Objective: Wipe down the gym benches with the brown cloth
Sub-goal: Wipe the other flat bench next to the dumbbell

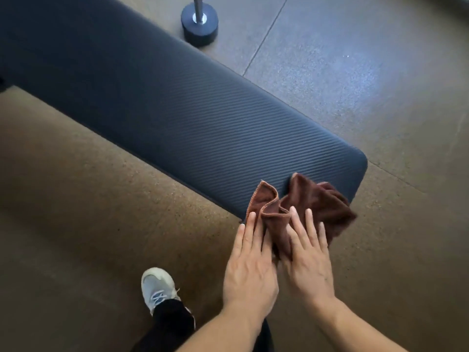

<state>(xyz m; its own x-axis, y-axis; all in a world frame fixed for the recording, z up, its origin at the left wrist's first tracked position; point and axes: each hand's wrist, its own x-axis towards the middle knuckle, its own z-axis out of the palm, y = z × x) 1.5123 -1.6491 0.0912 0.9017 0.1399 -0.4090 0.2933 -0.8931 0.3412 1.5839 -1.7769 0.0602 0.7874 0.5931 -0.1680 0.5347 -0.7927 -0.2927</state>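
We are pressing brown cloth (299,207) on near corner of bench (177,118): left hand (250,270), right hand (308,260), fingers flat, grip wide. Spreading cloth flat first should wipe better.

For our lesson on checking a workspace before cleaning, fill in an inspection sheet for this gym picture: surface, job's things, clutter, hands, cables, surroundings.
Surface: dark ribbed bench, running diagonally.
Job's things: brown cloth, bunched at the bench's near end, partly over the edge.
Clutter: dumbbell standing on the floor beyond the bench.
Hands: left hand and right hand, fingers straight, on the cloth.
Cables: nothing seen.
Surroundings: speckled floor; a white shoe below.
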